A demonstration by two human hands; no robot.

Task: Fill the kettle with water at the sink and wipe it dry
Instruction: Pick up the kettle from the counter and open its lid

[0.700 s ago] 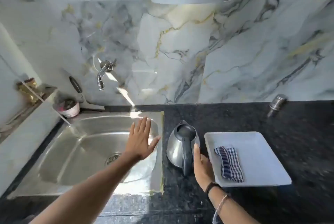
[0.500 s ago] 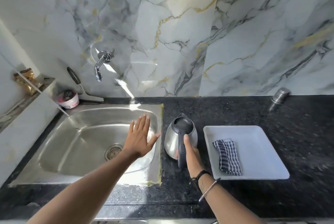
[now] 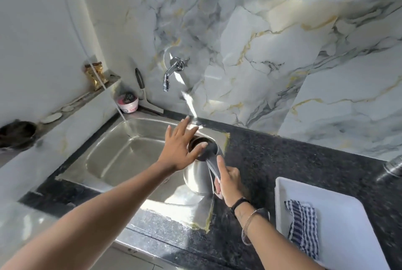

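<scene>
A steel kettle (image 3: 196, 177) with a dark handle and open top hangs over the right side of the steel sink (image 3: 117, 156). My right hand (image 3: 228, 179) is shut on the kettle's handle. My left hand (image 3: 181, 146) is spread open, fingers apart, just above and in front of the kettle's mouth, holding nothing. The wall tap (image 3: 171, 73) juts out above the sink's back edge, with no water running from it. A blue-and-white checked cloth (image 3: 303, 224) lies folded in a white tray (image 3: 356, 243) at the lower right.
Black speckled counter (image 3: 282, 161) runs right of the sink. A pink-rimmed tub (image 3: 128, 103) and a squeegee (image 3: 143, 93) stand in the back-left corner. A ledge (image 3: 71, 106) on the left carries a gold packet. A steel cylinder (image 3: 391, 168) lies at the far right.
My right hand has gripped the kettle's handle and lifted it from the counter leftward over the sink. My left hand has stayed open above the sink. The view has swung left.
</scene>
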